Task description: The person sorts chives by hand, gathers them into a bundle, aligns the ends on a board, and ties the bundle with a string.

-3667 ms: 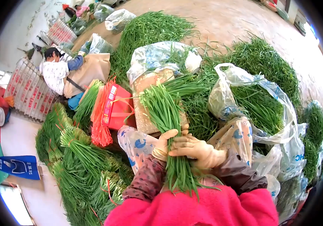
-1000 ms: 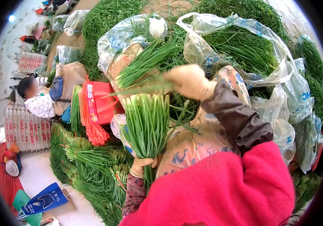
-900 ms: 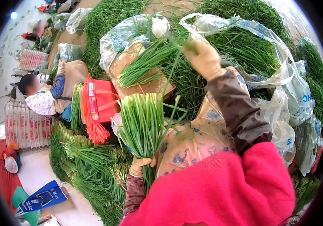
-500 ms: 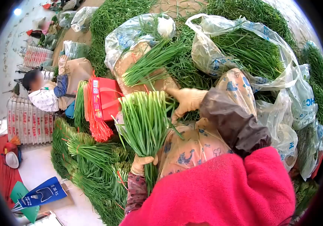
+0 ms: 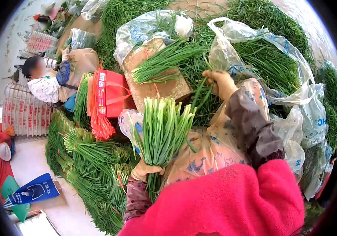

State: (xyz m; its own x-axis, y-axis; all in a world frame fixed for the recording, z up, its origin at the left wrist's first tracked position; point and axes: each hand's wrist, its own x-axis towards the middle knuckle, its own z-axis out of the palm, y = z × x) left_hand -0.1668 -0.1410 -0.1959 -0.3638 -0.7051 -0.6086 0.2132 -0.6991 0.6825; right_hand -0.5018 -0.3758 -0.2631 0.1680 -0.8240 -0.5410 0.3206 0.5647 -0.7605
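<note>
My left hand (image 5: 146, 170), in a pale glove, is wrapped round the lower part of a thick bunch of green chives (image 5: 160, 129), cut pale ends pointing up. My right hand (image 5: 221, 83), also gloved, is out to the right with its fingers pinched on a few loose chive stalks (image 5: 204, 93). Those stalks hang down toward the bunch. Beyond the bunch is a cardboard box (image 5: 176, 88), with more chives (image 5: 164, 63) lying across its top. Patterned plastic (image 5: 200, 157) covers my lap.
Left of the box stands a red bag (image 5: 115, 94) with red ties (image 5: 99, 122) hanging on it. Tied bundles (image 5: 93, 145) are piled at left. An open plastic bag (image 5: 306, 86) with chives lies at right. A co-worker (image 5: 44, 84) sits at far left near stacked crates (image 5: 25, 110).
My right hand has moved up and right, away from the bunch, and now pinches a few stalks. The left hand still grips the bunch, whose top has spread wider.
</note>
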